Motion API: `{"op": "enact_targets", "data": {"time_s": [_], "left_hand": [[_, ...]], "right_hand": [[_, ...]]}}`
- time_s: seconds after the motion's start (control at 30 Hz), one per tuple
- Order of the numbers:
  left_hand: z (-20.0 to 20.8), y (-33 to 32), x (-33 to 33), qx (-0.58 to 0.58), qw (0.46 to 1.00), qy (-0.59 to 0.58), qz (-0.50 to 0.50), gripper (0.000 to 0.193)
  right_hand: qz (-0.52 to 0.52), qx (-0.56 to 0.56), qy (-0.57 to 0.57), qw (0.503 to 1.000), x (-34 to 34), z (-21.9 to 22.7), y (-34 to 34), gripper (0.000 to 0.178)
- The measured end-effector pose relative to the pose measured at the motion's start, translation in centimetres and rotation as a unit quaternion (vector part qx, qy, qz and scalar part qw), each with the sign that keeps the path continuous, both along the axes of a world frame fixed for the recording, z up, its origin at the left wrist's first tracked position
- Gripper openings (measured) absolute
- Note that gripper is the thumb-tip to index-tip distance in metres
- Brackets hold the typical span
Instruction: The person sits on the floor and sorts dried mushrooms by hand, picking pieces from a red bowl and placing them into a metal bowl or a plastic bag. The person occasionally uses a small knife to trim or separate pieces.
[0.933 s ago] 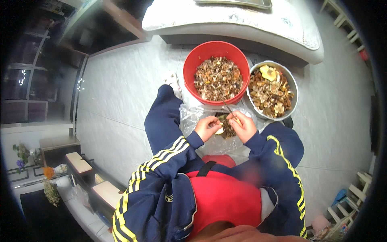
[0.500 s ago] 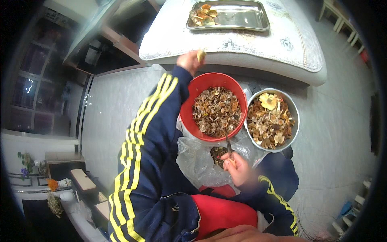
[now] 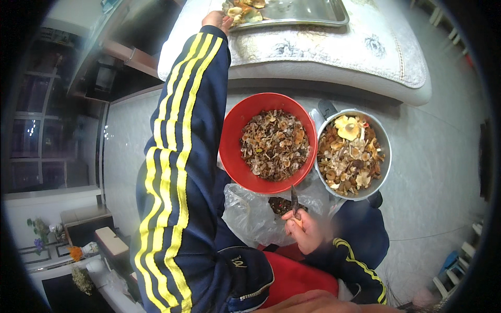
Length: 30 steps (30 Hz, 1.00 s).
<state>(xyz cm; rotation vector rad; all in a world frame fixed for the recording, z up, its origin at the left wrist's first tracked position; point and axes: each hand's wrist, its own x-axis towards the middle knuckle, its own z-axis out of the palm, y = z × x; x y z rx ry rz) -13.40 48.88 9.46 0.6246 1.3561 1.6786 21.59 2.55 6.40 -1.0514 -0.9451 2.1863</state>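
Note:
My left hand (image 3: 216,20) reaches far out to the near-left corner of a metal tray (image 3: 292,22). Its fingers are curled in against a pale mushroom (image 3: 228,7), beside the yellowish and orange mushrooms (image 3: 251,14) lying in the tray. Where fingers and mushroom meet is partly hidden. A small knife (image 3: 295,201) is in my right hand (image 3: 305,232), closed round its light handle, with the dark blade pointing up toward a red tub (image 3: 225,151). Small brown mushrooms (image 3: 274,143) fill the tub's bottom.
Right of the tub stands a silver pot (image 3: 387,156) of larger mushrooms, a yellow one on top. Below the tub lies a clear plastic bag (image 3: 245,214) with dark scraps (image 3: 280,207). The tray rests on a padded seat with a white quilted cover (image 3: 334,52). Low furniture (image 3: 109,240) stands left.
My left hand has moved up and left with the mushroom, from above the seat's front edge to the tray. My right hand still holds the knife in nearly the same place.

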Motion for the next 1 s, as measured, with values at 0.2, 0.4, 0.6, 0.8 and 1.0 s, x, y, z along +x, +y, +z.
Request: {"op": "enact_targets", "data": {"time_s": [0.2, 0.4, 0.6, 0.8, 1.0], "left_hand": [[1.9, -11.0, 3.8, 0.001, 0.995, -0.027, -0.097, 0.038], [-1.7, -27.3, 5.2, -0.073, 0.930, -0.018, -0.360, 0.024], [-8.3, -46.8, 11.5, -0.177, 0.925, -0.040, -0.335, 0.020], [-11.4, -53.3, 14.5, -0.103, 0.865, 0.294, -0.393, 0.023], [-11.3, -50.6, 13.1, -0.146, 0.896, 0.169, -0.385, 0.019]], "right_hand": [[0.005, 0.010, -0.031, 0.999, 0.0, -0.1, -1.0, 0.014], [0.003, 0.056, -0.010, 0.998, 0.1, -1.8, -3.0, 0.013], [0.046, 0.091, -0.050, 0.993, 0.3, -4.3, -3.9, 0.016], [0.067, 0.214, -0.167, 0.960, 0.6, -7.9, -3.9, 0.021], [-0.007, 0.271, -0.307, 0.912, 4.4, -12.6, -0.4, 0.029]]}}
